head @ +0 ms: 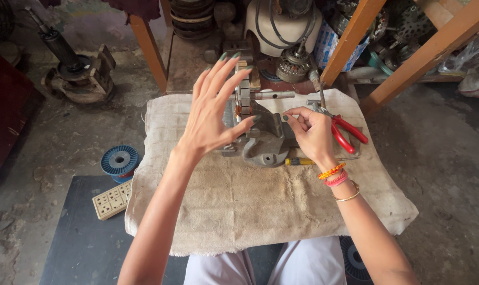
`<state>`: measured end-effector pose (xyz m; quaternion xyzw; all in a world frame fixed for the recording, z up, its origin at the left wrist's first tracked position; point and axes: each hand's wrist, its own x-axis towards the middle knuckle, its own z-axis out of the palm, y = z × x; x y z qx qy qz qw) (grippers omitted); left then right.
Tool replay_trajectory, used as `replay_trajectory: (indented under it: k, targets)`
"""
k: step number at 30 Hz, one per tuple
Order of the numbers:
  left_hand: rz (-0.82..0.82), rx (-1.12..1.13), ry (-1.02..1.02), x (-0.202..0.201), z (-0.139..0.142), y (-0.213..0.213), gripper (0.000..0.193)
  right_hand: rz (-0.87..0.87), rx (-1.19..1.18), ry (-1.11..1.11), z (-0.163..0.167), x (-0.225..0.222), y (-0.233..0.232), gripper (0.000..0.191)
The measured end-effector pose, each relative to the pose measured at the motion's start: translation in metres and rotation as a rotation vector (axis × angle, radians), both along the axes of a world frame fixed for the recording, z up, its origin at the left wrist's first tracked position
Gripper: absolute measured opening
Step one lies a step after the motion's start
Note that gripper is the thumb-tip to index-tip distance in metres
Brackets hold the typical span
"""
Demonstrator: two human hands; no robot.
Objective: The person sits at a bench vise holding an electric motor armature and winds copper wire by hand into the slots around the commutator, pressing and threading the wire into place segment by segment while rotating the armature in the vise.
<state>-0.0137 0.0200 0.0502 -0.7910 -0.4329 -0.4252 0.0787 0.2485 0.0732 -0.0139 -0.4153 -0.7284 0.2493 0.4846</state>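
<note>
My left hand [212, 108] is raised with fingers spread wide, held just left of a grey metal motor housing [266, 142] that rests on a beige cloth [239, 206]. It holds nothing. My right hand [312, 132] sits at the housing's right side, thumb and fingers pinched together on something too small to make out. A laminated stator core [243, 95] with copper windings stands behind my left hand. Red-handled pliers [348, 132] lie just right of my right hand. A yellow-handled screwdriver [298, 161] lies under my right wrist.
A metal rod [274, 95] lies behind the housing. A blue wire spool [119, 161] and a cream socket strip [111, 199] sit on the floor at left. Wooden table legs [350, 39], motor parts and a rotor shaft [65, 53] crowd the back.
</note>
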Motion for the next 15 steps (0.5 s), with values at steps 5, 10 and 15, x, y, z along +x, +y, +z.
replay_trajectory:
  k: [5, 10, 15]
  targets:
    - [-0.052, -0.074, 0.053, 0.016, 0.010, 0.014, 0.076, -0.004, -0.013, 0.003, -0.002, -0.002, 0.004, 0.007]
    - [0.019, 0.012, 0.021, 0.027, 0.004, 0.009, 0.051, -0.004, -0.009, 0.010, -0.004, -0.002, 0.002, 0.007]
    - [0.069, 0.029, 0.081, 0.031, 0.004, 0.007, 0.028, 0.008, -0.032, 0.030, 0.000, 0.001, -0.001, 0.007]
